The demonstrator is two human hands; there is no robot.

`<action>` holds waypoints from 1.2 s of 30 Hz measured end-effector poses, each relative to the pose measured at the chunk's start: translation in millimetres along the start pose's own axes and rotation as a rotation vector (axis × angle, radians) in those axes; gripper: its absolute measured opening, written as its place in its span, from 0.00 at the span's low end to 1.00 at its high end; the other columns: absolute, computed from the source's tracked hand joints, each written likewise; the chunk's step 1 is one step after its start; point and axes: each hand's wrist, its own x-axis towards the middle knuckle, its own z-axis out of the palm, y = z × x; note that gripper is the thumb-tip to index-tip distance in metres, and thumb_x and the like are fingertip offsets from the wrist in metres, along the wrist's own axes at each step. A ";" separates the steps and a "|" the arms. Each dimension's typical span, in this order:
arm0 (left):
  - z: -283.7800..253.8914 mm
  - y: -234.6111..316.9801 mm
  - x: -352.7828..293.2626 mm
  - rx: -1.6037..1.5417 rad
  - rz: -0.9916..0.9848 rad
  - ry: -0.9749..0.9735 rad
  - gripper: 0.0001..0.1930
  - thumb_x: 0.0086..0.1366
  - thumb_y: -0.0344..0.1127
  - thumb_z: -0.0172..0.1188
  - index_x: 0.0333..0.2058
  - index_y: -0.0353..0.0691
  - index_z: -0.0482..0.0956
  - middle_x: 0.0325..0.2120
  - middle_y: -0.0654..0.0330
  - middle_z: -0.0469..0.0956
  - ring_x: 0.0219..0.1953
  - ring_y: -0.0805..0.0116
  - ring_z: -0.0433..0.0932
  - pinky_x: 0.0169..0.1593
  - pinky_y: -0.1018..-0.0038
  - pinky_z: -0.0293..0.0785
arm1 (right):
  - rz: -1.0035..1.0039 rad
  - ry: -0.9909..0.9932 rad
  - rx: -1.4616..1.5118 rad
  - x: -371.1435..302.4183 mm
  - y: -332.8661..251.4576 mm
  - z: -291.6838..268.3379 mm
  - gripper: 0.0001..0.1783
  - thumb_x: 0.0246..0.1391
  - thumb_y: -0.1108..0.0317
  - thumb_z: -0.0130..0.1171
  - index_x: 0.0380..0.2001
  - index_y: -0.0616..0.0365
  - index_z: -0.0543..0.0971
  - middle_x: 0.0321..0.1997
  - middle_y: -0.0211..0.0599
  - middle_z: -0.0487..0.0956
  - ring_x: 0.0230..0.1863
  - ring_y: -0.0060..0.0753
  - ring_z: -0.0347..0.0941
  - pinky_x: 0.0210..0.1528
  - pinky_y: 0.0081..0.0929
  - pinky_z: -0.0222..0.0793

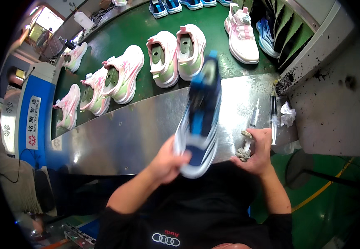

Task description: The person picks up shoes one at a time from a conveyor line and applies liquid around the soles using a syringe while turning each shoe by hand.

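Observation:
My left hand grips a blue and white sneaker by its toe end, thumb on the upper. The shoe is slightly blurred and hangs over the metal ledge, its heel pointing away from me. In my right hand is a syringe with its thin tip pointing away. A greyish wrapping sits round its plunger end, between my thumb and fingers. Just right of it, a second syringe with dark contents lies on the ledge, beside a crumpled white tissue.
Several pink and white sneakers stand on the green conveyor belt beyond the metal ledge. More blue shoes are at the far side. A grey machine housing with hanging green flaps borders the right.

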 end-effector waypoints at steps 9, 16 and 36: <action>15.7 26.8 115.0 0.159 0.134 -0.011 0.17 0.61 0.31 0.57 0.46 0.34 0.64 0.43 0.49 0.70 0.45 0.53 0.75 0.47 0.66 0.75 | 0.021 -0.027 -0.077 0.9 3.0 1.9 0.41 0.27 0.52 0.72 0.46 0.60 0.69 0.39 0.39 0.69 0.37 0.39 0.60 0.41 0.32 0.60; -17.6 56.0 84.5 0.963 0.502 0.236 0.28 0.52 0.24 0.63 0.51 0.34 0.61 0.43 0.59 0.67 0.48 0.69 0.70 0.56 0.72 0.64 | 0.039 -0.001 -0.047 3.9 5.8 1.7 0.40 0.27 0.50 0.72 0.45 0.56 0.70 0.35 0.34 0.73 0.34 0.39 0.61 0.38 0.31 0.60; -43.5 105.0 226.8 1.116 0.977 0.285 0.44 0.43 0.36 0.72 0.57 0.40 0.55 0.53 0.49 0.65 0.56 0.57 0.65 0.58 0.65 0.61 | -0.011 -0.312 -0.374 61.5 -33.6 -20.1 0.44 0.26 0.48 0.70 0.51 0.53 0.71 0.42 0.37 0.66 0.42 0.42 0.59 0.45 0.37 0.59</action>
